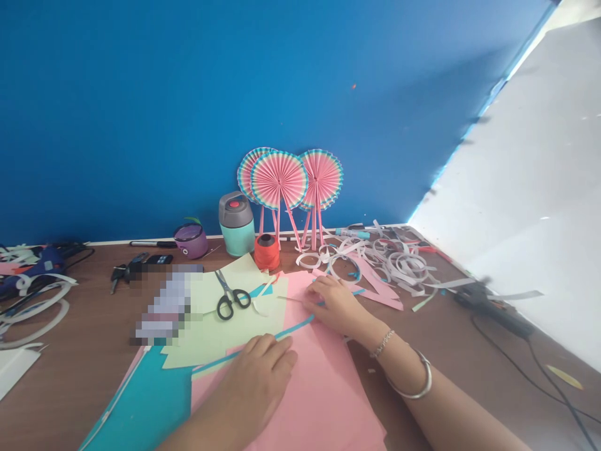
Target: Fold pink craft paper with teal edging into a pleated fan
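Left hand: pressing blue strip onto pink paper, fingers spreading slightly.
Right hand: apparently aligning strip, fingers curling, not showing whether clamping.
Scissors: lying untouched.

We see matt pink paper, glossy metal bangle, plastic-looking black scissor handles and a smooth, wood-look brown table

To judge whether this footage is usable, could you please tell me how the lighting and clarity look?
Head view: the white panel at right looks washed out; soft shadows darken the blue wall and pink paper; a pixelated patch sits left of the scissors; fine detail is soft.
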Demonstrator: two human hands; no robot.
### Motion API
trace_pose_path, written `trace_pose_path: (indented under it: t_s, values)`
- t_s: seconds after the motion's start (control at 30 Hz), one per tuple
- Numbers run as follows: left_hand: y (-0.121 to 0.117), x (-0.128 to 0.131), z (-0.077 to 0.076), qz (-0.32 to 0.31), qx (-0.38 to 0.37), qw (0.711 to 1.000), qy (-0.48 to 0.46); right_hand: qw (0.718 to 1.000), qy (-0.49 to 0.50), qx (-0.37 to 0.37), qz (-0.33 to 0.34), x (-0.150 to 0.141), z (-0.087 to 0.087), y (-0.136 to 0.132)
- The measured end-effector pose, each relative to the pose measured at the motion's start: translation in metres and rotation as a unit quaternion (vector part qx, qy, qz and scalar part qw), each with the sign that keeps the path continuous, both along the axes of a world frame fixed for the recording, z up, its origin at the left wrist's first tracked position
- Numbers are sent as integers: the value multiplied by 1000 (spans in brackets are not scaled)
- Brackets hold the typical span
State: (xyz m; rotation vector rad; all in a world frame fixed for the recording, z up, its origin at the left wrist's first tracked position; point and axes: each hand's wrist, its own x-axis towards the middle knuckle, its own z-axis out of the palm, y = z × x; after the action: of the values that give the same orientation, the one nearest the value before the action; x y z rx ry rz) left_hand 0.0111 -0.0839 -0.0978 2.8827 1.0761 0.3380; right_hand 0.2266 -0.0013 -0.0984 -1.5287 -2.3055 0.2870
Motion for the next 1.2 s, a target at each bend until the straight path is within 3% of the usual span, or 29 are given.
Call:
trace_pose_path:
  t_s: [0.2,0.37,0.47,0.6,0.73,0.97,1.2]
  values:
    - [-1,2,3,1,-26,999,33,997,78,2,16,-12,-13,6]
    - [0,2,0,0,-14,1000,26,994,103,-1,17,-13,-12,9]
    - [0,1,-3,-1,-12,1000,19,981,170,-97,16,-6,-2,5]
    - [-1,1,-6,1,-13,1000,10,939,247,-235,35,3,19,-4]
    - [-1,1,-7,2,-18,1000,0,932,199,-295,62,3,25,-8]
    - [0,2,-4,0,-26,1000,15,945,120,-298,54,3,10,-7]
    - [-2,1,-5,8,-13,1000,5,938,102,-324,66,2,18,-8]
